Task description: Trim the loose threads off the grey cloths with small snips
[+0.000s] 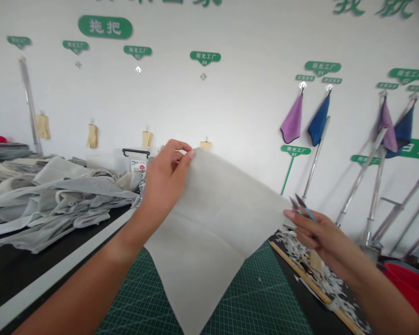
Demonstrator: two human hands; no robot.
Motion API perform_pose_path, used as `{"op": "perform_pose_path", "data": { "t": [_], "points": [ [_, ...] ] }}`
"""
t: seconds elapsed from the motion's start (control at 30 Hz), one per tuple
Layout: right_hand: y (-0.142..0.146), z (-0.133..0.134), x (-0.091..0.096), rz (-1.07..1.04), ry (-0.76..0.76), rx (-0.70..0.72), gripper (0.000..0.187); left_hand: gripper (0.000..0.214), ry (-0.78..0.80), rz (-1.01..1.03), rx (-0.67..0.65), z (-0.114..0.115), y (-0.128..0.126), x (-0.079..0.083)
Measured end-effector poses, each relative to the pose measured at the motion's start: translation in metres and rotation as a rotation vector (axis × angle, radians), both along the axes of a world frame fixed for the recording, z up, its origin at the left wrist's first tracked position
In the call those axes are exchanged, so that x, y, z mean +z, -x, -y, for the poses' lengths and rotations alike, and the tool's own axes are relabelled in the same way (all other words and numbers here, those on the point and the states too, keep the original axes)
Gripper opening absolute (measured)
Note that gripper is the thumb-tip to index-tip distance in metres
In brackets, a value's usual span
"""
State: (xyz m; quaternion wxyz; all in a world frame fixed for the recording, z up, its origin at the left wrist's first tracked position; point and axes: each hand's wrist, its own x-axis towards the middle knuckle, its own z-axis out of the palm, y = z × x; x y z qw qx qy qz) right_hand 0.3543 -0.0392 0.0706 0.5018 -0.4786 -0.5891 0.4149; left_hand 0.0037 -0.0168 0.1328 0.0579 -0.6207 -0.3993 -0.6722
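Observation:
My left hand (165, 179) pinches the top corner of a white square of fabric (209, 232) and holds it up above the green cutting mat (261, 298). My right hand (314, 230) grips the fabric's right corner with its fingers. The same hand also holds small blue-handled snips (302, 207) whose blades point up and to the left. The cloth hangs taut between both hands, its lower corner dropping toward the mat.
A heap of grey and white fabric (52, 195) lies on the black table at left. White cloth scraps (317, 274) and a wooden ruler (307, 279) lie right of the mat. A red bin (410, 284) stands at far right. Mop poles (370, 190) and hung cloths line the wall.

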Motion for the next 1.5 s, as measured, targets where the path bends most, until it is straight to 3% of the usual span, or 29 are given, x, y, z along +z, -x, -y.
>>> {"op": "perform_pose_path", "data": {
  "t": [0.1, 0.2, 0.3, 0.4, 0.5, 0.6, 0.73, 0.83, 0.97, 1.03, 1.17, 1.23, 1.37, 1.5],
  "points": [
    [0.003, 0.023, 0.04, -0.114, -0.122, -0.029, 0.043, 0.018, -0.016, 0.071, -0.117, 0.032, 0.013, 0.023],
    [0.003, 0.045, 0.067, -0.209, -0.222, -0.032, 0.047, 0.023, 0.008, 0.101, -0.236, 0.062, 0.024, 0.036],
    [0.004, 0.058, 0.079, -0.263, -0.302, -0.062, 0.043, 0.025, 0.043, 0.081, -0.251, 0.076, 0.033, 0.04],
    [0.009, 0.056, 0.077, -0.248, -0.298, -0.075, 0.048, 0.026, 0.158, 0.03, -0.241, 0.069, 0.041, 0.033],
    [0.016, 0.039, 0.061, -0.162, -0.172, -0.078, 0.055, 0.024, 0.376, -0.072, -0.281, 0.041, 0.048, 0.013],
    [0.022, 0.009, 0.029, -0.05, -0.047, -0.052, 0.053, 0.023, 0.55, -0.154, -0.295, 0.001, 0.054, -0.02],
    [0.023, -0.04, -0.038, 0.062, 0.051, -0.032, 0.047, 0.02, 0.726, -0.357, -0.179, -0.049, 0.057, -0.076],
    [0.024, -0.069, -0.092, 0.143, 0.092, -0.04, 0.046, 0.018, 0.843, -0.574, -0.049, -0.074, 0.054, -0.114],
    [0.03, -0.088, -0.142, 0.256, 0.158, -0.039, 0.041, 0.023, 0.769, -0.794, 0.131, -0.088, 0.032, -0.152],
    [0.032, -0.091, -0.154, 0.322, 0.091, -0.046, 0.039, 0.028, 0.68, -0.837, 0.101, -0.089, 0.012, -0.165],
    [0.033, -0.093, -0.16, 0.445, -0.158, -0.04, 0.037, 0.032, 0.47, -0.853, -0.227, -0.087, -0.037, -0.18],
    [0.032, -0.091, -0.159, 0.493, -0.214, -0.013, 0.037, 0.035, 0.392, -0.817, -0.316, -0.085, -0.06, -0.186],
    [0.031, -0.083, -0.155, 0.527, -0.225, -0.025, 0.036, 0.026, 0.298, -0.799, -0.37, -0.086, -0.092, -0.2],
    [0.032, -0.08, -0.158, 0.512, -0.22, -0.041, 0.037, 0.022, 0.33, -0.725, -0.382, -0.088, -0.103, -0.218]
  ]
}}
